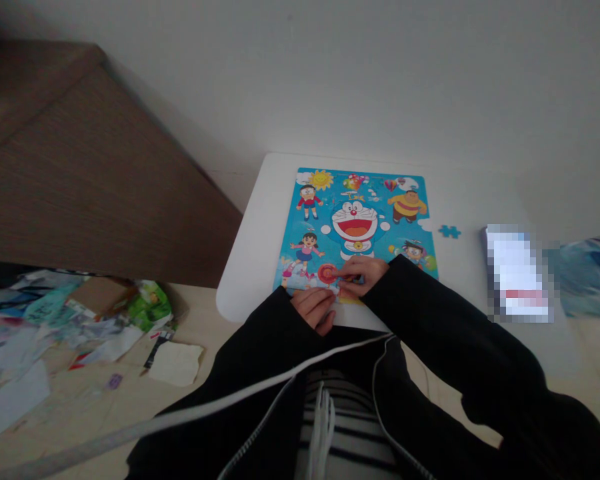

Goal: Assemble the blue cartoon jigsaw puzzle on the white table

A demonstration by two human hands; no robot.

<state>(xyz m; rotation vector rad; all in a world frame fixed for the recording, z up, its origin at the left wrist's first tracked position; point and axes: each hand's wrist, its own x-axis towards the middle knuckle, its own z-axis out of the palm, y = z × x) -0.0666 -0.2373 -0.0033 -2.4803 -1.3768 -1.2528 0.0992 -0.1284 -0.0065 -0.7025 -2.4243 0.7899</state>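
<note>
A blue cartoon jigsaw puzzle (300,230) lies flat on a small white table (250,233), with a round blue-and-white character in its middle. At its right edge there is a notch. A loose blue puzzle piece (450,231) lies just right of that notch. My left hand (314,308) rests on the puzzle's lower edge, its fingers side by side and fairly flat. Close by, my right hand (364,273) touches the lower middle, index finger stretched toward a red round figure and thumb apart from it. Both hands cover part of the bottom row.
A lit phone (517,273), its screen blurred out, lies on the table's right side. At left stands a brown wooden cabinet (105,167). Bags, papers and a cardboard box (100,295) litter the floor at left. A pale cord (260,387) crosses before my body.
</note>
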